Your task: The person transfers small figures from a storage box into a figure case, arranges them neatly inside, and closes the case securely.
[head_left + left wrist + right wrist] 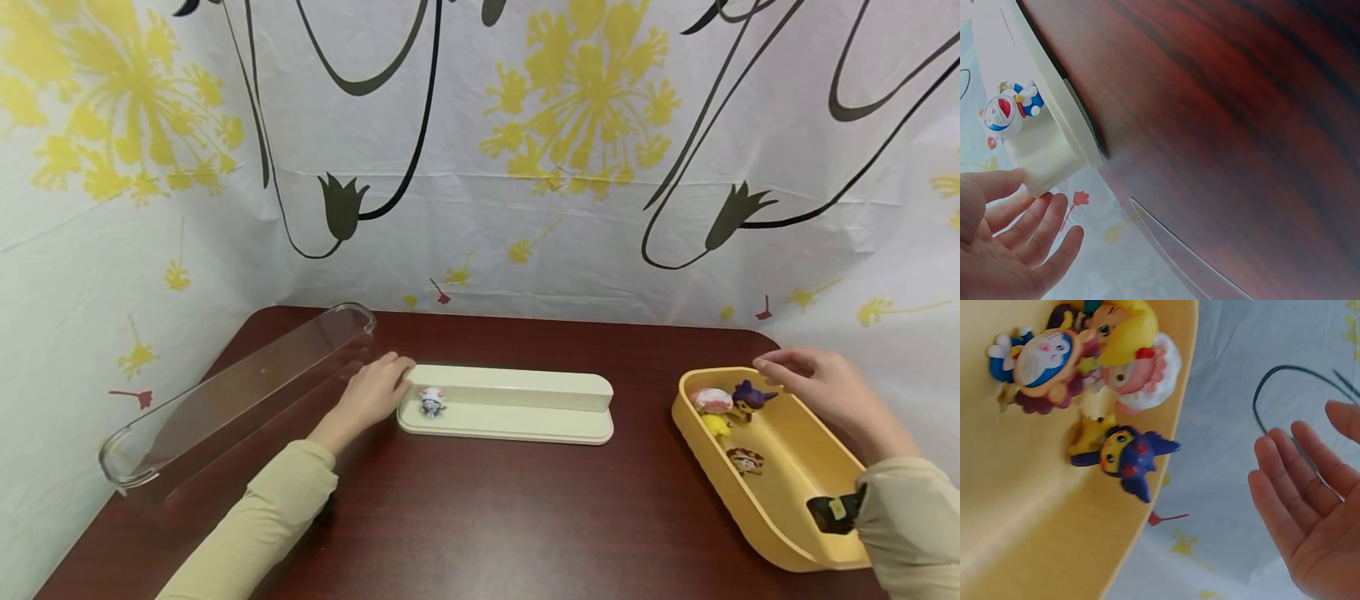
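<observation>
Just beyond the right hand point(821, 385), whose fingers hang spread and hold nothing, a dark blue figure point(751, 397) stands among other small figures at the far end of the yellow tray point(780, 508). The left hand point(372, 392), also loose and holding nothing, rests by the end of the cream stand point(525, 406), next to the one figure point(431, 402) already on it. Picking the blue one well likely means pinching its body from above (its neighbours crowd close), lifting straight up.

left hand point(372, 392): fingers relaxed, extended | right hand point(821, 387): fingers loose, empty
</observation>
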Demonstrator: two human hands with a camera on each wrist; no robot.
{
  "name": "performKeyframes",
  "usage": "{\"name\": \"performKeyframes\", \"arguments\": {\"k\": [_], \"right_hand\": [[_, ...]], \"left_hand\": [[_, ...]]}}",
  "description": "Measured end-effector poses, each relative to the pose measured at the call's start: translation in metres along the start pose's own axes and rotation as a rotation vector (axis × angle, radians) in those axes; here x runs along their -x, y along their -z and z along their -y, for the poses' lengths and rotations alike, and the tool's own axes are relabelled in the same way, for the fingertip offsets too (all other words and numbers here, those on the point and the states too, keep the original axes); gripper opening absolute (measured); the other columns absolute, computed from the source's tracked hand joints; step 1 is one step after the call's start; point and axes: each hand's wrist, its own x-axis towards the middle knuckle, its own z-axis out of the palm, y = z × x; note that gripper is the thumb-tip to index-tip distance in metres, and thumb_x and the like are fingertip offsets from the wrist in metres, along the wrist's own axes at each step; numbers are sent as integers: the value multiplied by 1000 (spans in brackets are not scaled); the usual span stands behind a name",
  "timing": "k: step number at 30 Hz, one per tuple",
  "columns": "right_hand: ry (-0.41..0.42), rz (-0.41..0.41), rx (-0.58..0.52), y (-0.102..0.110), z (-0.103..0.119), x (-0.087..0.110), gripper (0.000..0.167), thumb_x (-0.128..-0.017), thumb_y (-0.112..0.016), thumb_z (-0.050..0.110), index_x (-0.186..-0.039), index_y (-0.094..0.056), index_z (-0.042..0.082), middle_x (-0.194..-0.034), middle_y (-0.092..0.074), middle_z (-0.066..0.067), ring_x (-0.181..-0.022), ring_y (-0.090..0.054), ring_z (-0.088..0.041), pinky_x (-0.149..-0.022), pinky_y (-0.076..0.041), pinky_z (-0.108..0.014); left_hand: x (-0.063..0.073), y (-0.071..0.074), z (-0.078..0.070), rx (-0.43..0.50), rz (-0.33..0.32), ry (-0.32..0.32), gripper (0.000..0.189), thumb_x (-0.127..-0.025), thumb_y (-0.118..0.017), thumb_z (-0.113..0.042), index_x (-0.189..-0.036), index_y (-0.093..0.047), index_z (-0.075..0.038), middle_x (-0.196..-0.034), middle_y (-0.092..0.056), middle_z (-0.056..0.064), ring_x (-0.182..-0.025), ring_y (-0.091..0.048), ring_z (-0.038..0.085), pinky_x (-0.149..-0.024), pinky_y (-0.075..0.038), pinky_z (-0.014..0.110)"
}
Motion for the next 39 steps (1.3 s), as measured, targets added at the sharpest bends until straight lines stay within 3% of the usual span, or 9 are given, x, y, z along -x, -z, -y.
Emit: {"name": "performKeyframes", "arguments": {"k": [6,12,20,24,31,39], "right_hand": [[-40,104,-147,-8,-19,2,33,-92,-47,23,-110,-53,-4,-89,-63,4,-76,-57,-2,-64,-43,-18],[-3,159,-301,-22,-34,4,25,-91,-48,12,-105,-55,-7,-89,-63,3,-79,-59,-7,-67,-46,-20],[-87,304,-325,-29,-45,11,38,-91,-48,17,-113,-46,-14,-99,-61,-3,-87,-57,-8,-72,-46,-26],[-117,397,-391,-31,-54,12,39,-91,-48,16,-113,-45,-16,-102,-60,-9,-88,-57,-9,-73,-46,-28],[-128,588,-500,-35,-64,12,38,-92,-45,14,-115,-41,-16,-109,-54,-7,-93,-55,-8,-76,-45,-29],[-110,660,-555,-41,-65,15,37,-91,-46,11,-115,-40,-17,-110,-54,-14,-93,-55,-10,-76,-44,-25]], "left_hand": [[0,0,0,-3,-1,2,23,-81,-60,-11,-104,-61,-6,-90,-55,7,-74,-56,27,-59,-44,42],[0,-1,0,-4,-3,1,23,-81,-60,-12,-104,-61,-6,-90,-55,7,-75,-56,27,-60,-44,42],[0,-1,-1,-6,-5,-5,23,-81,-61,-11,-104,-61,-6,-90,-55,8,-75,-56,27,-61,-44,42],[0,0,-1,-5,-4,-6,24,-81,-60,-11,-104,-61,-5,-90,-55,8,-75,-56,26,-61,-45,41],[0,0,-1,-8,-2,2,24,-81,-61,-12,-105,-60,-5,-91,-55,8,-76,-56,27,-61,-45,41],[0,-1,0,-5,-1,6,24,-81,-61,-12,-104,-61,-6,-91,-55,8,-76,-56,27,-61,-45,42]]}}
